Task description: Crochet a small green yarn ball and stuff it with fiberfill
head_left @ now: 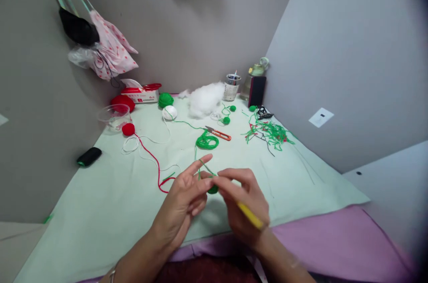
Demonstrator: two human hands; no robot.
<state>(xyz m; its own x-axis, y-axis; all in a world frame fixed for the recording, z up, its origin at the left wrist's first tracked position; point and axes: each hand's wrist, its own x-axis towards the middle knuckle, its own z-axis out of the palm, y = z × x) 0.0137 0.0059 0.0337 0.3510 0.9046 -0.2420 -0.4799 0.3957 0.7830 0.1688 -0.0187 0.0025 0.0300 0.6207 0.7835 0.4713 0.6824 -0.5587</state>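
Between my hands is a small piece of green crochet work (212, 189). My left hand (187, 194) pinches it between thumb and fingers, while the raised index finger carries a strand of green yarn. In my right hand (245, 198) is a crochet hook with a yellow handle (250, 215); its tip is hidden at the work, where the fingertips of both hands meet. The strand runs back to a loose coil of green yarn (207, 140) just beyond my hands. Orange-handled thread snips (219, 133) lie against the coil's far side.
Yarn scraps (276, 135) lie in a heap at the right. White stuffing (206, 99), a green yarn ball (166, 100), a white ball (170, 112) and a pen cup (232, 88) stand at the back. Left are a red ball (128, 129), a clear plastic tub (115, 118) and a black case (89, 157).
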